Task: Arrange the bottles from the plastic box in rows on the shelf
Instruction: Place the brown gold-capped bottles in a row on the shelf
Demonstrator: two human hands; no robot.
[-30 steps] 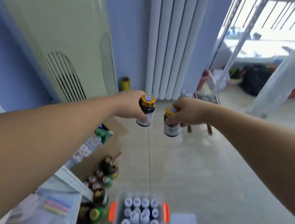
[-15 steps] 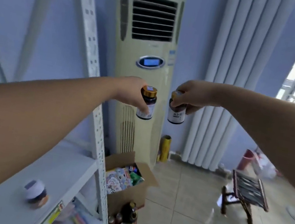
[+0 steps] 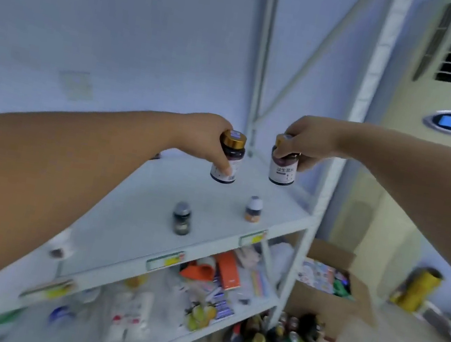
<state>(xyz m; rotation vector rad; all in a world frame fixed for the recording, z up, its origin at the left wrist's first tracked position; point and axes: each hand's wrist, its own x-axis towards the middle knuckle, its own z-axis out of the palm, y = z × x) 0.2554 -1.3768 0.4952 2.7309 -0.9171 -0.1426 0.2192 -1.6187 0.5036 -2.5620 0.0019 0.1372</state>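
Two small bottles stand on the white shelf (image 3: 133, 233): dark one (image 3: 181, 218) nearer, white-capped one (image 3: 253, 208) further right. Beyond, above shelf's back part, two gold-capped bottles held in the air: left hand (image 3: 207, 141) grips left bottle (image 3: 229, 157), right hand (image 3: 308, 143) grips right bottle (image 3: 283, 165) by the neck.

White metal shelf (image 3: 223, 197), top board sparsely stocked.
Two small bottles stood upright and well apart near its front edge: a dark-capped bottle (image 3: 181, 218) and a white-capped bottle (image 3: 253, 209). Another small container (image 3: 61, 245), blurred, sat further left.
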